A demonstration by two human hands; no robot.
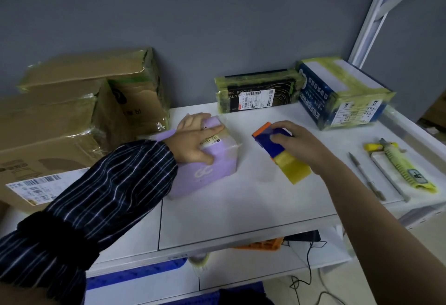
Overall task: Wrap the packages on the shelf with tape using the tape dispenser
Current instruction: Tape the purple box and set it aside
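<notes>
A lilac box lies on the white shelf, partly covered in clear tape. My left hand rests on its top, fingers spread over a label and thumb down the front side. To the right, my right hand grips the tape dispenser, which has a blue body, an orange front edge and a yellow tape roll. The dispenser sits on the shelf, apart from the lilac box.
Taped brown cartons are stacked at the left. A black taped package and a blue taped box stand at the back. A pen, a metal ruler and a yellow-wrapped cutter lie at the right edge.
</notes>
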